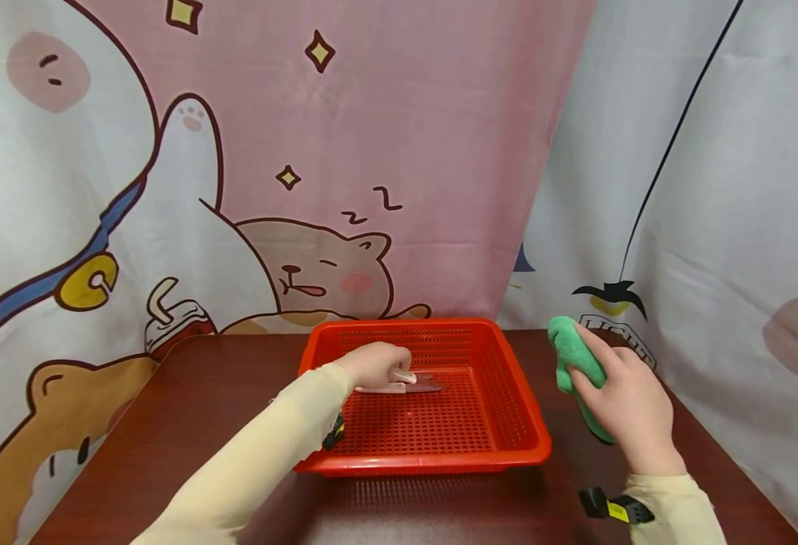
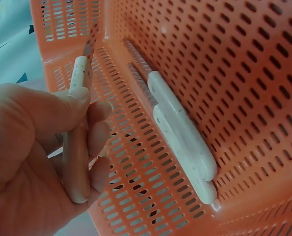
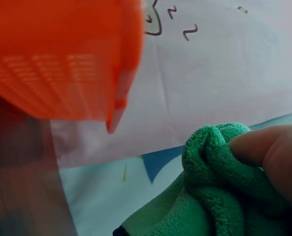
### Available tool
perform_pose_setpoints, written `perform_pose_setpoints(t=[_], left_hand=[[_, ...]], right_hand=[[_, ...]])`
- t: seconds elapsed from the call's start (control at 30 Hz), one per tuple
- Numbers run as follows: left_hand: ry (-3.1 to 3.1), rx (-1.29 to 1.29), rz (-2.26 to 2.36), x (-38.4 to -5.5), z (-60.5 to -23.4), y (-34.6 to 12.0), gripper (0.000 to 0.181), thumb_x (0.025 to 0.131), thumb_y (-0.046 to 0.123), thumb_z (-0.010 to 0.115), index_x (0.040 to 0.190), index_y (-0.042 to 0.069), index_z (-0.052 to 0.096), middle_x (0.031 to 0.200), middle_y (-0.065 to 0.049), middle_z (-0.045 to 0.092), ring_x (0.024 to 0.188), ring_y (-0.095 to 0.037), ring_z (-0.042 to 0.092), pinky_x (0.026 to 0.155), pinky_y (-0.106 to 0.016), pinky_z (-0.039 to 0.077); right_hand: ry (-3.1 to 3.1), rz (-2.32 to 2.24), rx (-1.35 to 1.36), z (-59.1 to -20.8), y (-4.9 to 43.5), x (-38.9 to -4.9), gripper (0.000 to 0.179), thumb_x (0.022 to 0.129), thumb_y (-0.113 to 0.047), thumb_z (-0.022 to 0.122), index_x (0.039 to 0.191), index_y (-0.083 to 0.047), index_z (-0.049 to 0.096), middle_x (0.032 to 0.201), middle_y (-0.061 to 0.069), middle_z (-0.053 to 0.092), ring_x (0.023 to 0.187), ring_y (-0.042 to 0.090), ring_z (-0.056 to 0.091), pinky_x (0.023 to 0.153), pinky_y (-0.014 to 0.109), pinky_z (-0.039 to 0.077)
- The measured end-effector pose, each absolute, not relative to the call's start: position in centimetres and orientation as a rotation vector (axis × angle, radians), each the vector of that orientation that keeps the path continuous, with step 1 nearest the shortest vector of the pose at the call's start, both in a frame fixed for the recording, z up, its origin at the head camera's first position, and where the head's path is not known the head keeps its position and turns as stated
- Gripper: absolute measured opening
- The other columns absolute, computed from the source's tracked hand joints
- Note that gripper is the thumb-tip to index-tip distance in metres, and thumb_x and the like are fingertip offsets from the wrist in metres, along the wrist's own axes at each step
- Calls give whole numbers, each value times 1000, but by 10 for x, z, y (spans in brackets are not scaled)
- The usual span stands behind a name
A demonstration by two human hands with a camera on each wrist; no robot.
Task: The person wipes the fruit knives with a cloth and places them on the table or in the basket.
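Observation:
My left hand [image 1: 378, 365] is inside the red basket [image 1: 542, 446], its fingers curled round the handle of a knife [image 2: 78, 147]. This knife has a pale speckled handle, and its blade points away from the palm. Two more knives [image 2: 182, 130] with white handles lie side by side on the basket's slotted floor, just beside the held one. To the right of the basket, my right hand [image 1: 634, 405] grips a bunched green cloth [image 1: 572, 356] between thumb and fingers. Part of the cloth [image 3: 185, 211] hangs below the hand, with a dark edge.
The basket stands on a dark brown wooden table [image 1: 222, 409]. Behind the table hangs a curtain [image 1: 453, 189] printed with cartoon animals. A dark band with a yellow label [image 1: 618, 512] is on the right wrist.

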State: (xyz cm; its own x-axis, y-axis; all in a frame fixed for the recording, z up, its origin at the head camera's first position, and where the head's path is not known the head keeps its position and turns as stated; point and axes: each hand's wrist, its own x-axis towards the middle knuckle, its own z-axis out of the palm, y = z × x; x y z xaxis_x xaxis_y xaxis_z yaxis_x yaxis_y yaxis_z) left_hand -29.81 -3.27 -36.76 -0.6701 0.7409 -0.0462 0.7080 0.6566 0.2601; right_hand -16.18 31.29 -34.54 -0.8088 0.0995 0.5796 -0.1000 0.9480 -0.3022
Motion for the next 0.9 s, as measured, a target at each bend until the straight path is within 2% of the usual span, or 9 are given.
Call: perform_pose_setpoints(t=[0.17, 0.33, 0.43, 0.6, 0.77, 0.9], left_hand=[[2705, 1145, 334, -297, -372, -32, 13, 90, 21, 75, 97, 14, 66, 86, 6, 64, 74, -13, 56, 78, -32, 50], [2684, 1095, 301, -293, -376, -32, 11, 93, 24, 71, 95, 14, 67, 83, 6, 62, 72, -13, 53, 73, -31, 48], [2661, 1069, 278, -292, -377, -33, 16, 92, 26, 72, 100, 12, 67, 86, 4, 63, 74, -13, 53, 73, -31, 47], [2637, 1029, 286, -292, -370, -37, 32, 92, 25, 73, 118, 9, 65, 108, -4, 67, 90, -15, 59, 87, -36, 49], [2670, 1068, 349, -292, -353, -45, 36, 94, 25, 70, 124, 7, 62, 120, -9, 65, 107, -21, 60, 96, -39, 47], [2689, 1114, 455, -292, -337, -56, 38, 94, 18, 70, 128, 4, 60, 125, -11, 62, 113, -26, 60, 98, -41, 46]], right_hand=[[-2533, 426, -23, -351, 317, -165, 62, 86, -23, 74, 144, -19, 53, 103, 26, 59, 78, 34, 54, 55, 42, 42], [-2559, 433, -30, -355, 318, -168, 63, 87, -25, 74, 145, -22, 51, 104, 24, 58, 78, 32, 53, 52, 40, 42], [-2565, 434, -28, -357, 318, -169, 63, 87, -26, 73, 146, -23, 50, 103, 23, 58, 78, 32, 53, 52, 39, 42], [-2577, 428, -29, -358, 320, -170, 63, 87, -26, 72, 146, -24, 49, 100, 22, 58, 75, 31, 53, 50, 37, 40], [-2614, 431, -37, -360, 321, -173, 63, 88, -26, 72, 147, -25, 49, 99, 22, 58, 75, 31, 53, 49, 38, 42], [-2640, 423, -31, -362, 322, -177, 64, 88, -26, 72, 147, -25, 48, 98, 22, 57, 76, 31, 53, 49, 39, 44]])
